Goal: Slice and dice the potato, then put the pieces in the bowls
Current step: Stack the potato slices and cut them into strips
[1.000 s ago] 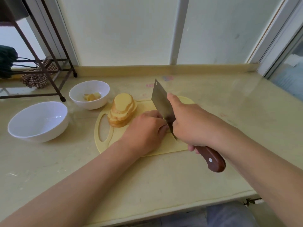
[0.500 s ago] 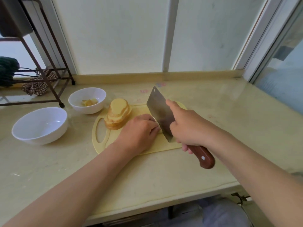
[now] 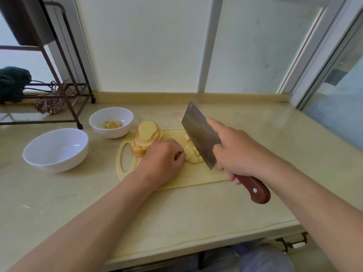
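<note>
Potato, pale yellow, lies in two lots on the cream plastic cutting board (image 3: pixel 196 177): a leaning stack of round slices (image 3: pixel 146 134) at its far left, and small cut dice (image 3: pixel 193 156) between our hands. Our left hand (image 3: pixel 163 160) has its grip curled down on the dice. Our right hand (image 3: pixel 239 154) has its grip wrapped round the steel cleaver (image 3: pixel 198 132), forefinger along the blade.

We judge the curled fingertips could be nicked, since the edge stands just beside them, and loose dice could scatter onto the beige tabletop (image 3: pixel 176 213).

The knuckles hide the left fingertips. The small white bowl (image 3: pixel 112 132) holds pieces that are hard to make out, and we see nothing in the large white bowl (image 3: pixel 57 161).
</note>
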